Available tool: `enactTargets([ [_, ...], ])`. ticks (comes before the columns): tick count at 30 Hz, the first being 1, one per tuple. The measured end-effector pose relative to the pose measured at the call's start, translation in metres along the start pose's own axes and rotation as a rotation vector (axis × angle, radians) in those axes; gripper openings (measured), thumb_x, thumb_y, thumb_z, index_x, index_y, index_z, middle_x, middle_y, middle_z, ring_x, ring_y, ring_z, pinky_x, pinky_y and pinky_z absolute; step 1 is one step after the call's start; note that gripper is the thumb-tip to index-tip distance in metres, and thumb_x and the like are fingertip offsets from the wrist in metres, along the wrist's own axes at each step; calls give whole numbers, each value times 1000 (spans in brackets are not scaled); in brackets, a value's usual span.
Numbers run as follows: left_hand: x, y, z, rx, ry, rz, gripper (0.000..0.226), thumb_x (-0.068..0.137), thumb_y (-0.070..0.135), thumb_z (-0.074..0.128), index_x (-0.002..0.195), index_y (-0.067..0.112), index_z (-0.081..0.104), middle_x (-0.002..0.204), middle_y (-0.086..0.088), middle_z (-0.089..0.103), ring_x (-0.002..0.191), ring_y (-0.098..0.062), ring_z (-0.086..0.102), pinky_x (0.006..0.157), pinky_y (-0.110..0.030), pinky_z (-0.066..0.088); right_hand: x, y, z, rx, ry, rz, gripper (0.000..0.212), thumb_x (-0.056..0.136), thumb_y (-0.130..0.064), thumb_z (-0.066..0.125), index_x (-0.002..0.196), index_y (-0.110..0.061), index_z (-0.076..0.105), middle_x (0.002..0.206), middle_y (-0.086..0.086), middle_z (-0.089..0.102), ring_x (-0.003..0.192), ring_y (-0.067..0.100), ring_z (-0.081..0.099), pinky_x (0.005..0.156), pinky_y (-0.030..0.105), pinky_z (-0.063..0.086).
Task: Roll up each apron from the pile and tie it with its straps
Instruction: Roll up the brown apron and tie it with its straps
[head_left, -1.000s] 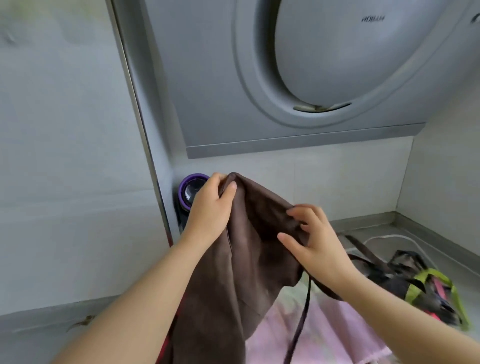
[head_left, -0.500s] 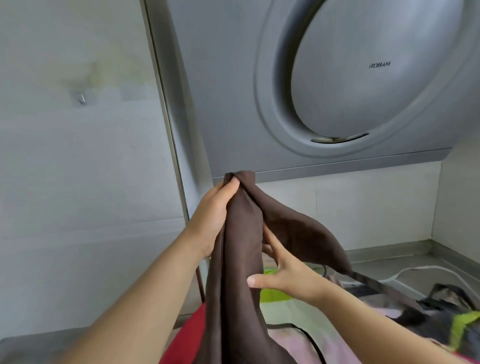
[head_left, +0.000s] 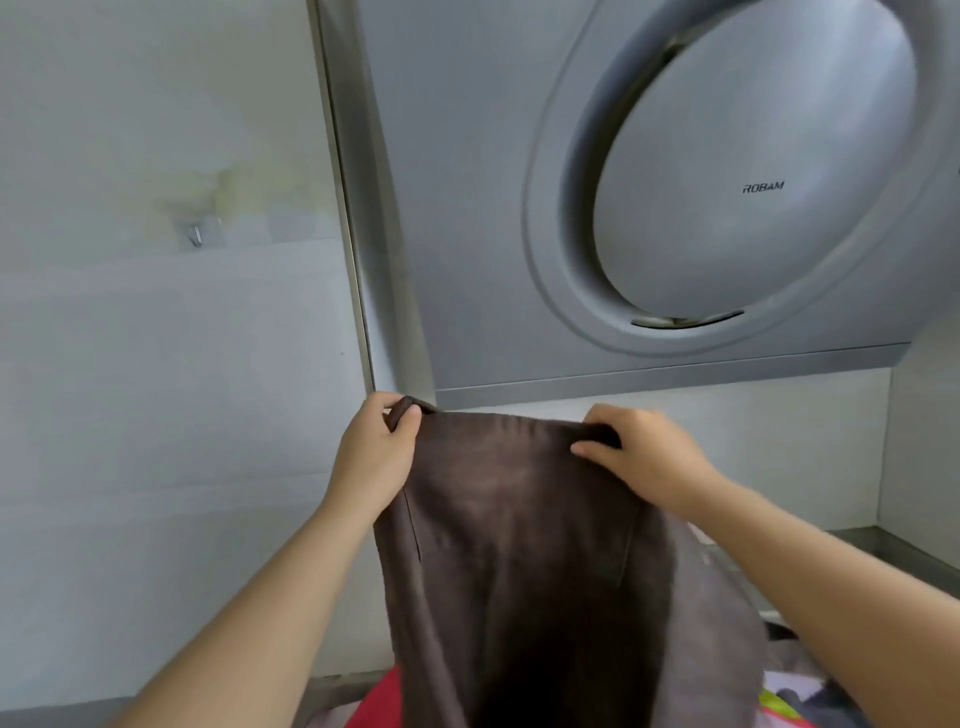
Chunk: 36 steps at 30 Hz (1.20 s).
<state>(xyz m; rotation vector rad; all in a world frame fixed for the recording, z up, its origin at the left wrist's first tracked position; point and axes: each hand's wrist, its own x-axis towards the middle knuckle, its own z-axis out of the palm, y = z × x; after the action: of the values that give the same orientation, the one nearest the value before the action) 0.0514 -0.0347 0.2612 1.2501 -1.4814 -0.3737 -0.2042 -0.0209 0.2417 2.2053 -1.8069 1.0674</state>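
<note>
The left hand (head_left: 371, 457) pinches the top left corner of the brown apron (head_left: 519, 561), fingers (head_left: 387, 402) curled over the hem and thumb in front. The right hand (head_left: 649, 460) has its fingers clamped on the top right corner in the same way. The top edge runs taut and nearly level between the two grips, and the side seams drop below each hand.

Just above the left fingers is the lower rim of the hood (head_left: 727, 218). Left of them is bare wall (head_left: 156, 415), and right of the right fingers there is open room over the counter (head_left: 878, 543). Under the left forearm a red cloth (head_left: 374, 696) shows, and under the right one a bit of the pile (head_left: 795, 701).

Half a second earlier the apron hung bunched from the left hand while the right hand touched its fold lower down. The right hand has since come up to the top edge, and the cloth is spread wide.
</note>
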Motion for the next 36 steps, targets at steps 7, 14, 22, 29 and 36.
enactTargets([
  [7, -22, 9, -22, -29, 414, 640, 23, 92, 29, 57, 114, 22, 59, 87, 18, 63, 83, 6, 58, 75, -7, 41, 8, -4, -39, -129, 790, -427, 23, 93, -25, 54, 96, -13, 73, 88, 4, 63, 81, 27, 51, 72, 36, 41],
  [14, -107, -141, 5, 685, -321, 530, 45, 92, 60, 36, 123, 33, 54, 73, 4, 69, 63, -17, 66, 55, -26, 48, -94, 76, 93, -129, -152, -212, 19, 91, -36, 53, 91, -23, 67, 86, -4, 65, 78, 24, 65, 61, 34, 50],
  [22, -177, -205, 24, 534, -789, 11, 7, 90, 45, 55, 86, 40, 55, 80, 13, 52, 72, -4, 53, 73, -32, 50, -202, 97, 168, -213, -677, -124, 27, 74, -23, 68, 101, -24, 64, 97, -5, 61, 94, 19, 60, 74, 30, 45],
  [29, -181, -227, 54, 449, -724, -346, 60, 100, 36, 43, 152, 17, 18, 158, -3, 14, 142, -20, 26, 114, -32, 24, -232, 113, 176, -309, -289, -12, 51, 27, 2, 81, 70, -19, 63, 67, -5, 59, 60, 24, 59, 53, 31, 45],
  [36, -180, -249, 64, 560, -940, -395, 77, 97, 18, 52, 154, 17, 0, 158, -10, 17, 141, -24, 28, 114, -30, 24, -224, 114, 169, -260, -53, 88, 50, 31, 18, 71, 71, -12, 71, 68, 0, 65, 69, 32, 61, 65, 38, 47],
])
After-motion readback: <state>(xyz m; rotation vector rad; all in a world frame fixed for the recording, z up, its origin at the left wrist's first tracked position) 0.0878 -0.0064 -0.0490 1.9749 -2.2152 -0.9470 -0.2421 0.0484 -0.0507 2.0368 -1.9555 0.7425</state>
